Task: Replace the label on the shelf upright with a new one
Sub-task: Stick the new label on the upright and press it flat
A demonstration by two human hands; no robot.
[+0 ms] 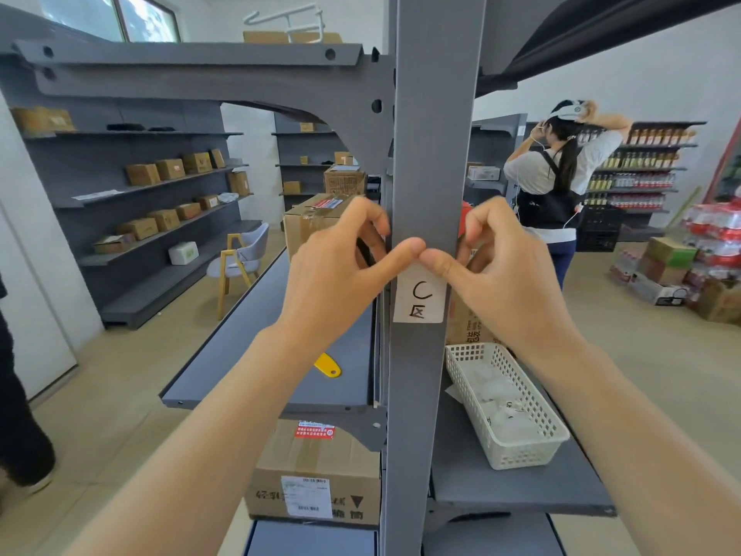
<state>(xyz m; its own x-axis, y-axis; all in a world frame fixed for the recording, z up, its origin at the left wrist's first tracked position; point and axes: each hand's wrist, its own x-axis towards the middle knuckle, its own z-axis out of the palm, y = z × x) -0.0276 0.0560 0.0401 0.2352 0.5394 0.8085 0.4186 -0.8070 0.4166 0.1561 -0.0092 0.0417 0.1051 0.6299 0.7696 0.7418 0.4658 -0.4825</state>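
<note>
A: Because the thumbs work the top edge, each hand braces round a side of the shelf upright. Item one?

B: Left hand: fingers curled round the upright's left edge, thumb tip pressed flat at the label's upper left corner. Likely there to steady the press.

A: Item two?

B: Label: white, rectangular, upright, on the upright's front face, spanning nearly edge to edge. Black handwriting, a "C" above a boxed character. Lower edge lies flat; top edge hidden beneath the thumbs.

A: Item three?

B: Right hand: fingers curled round the right edge, thumb pressed at the upper right corner, tip touching the left thumb.
</note>
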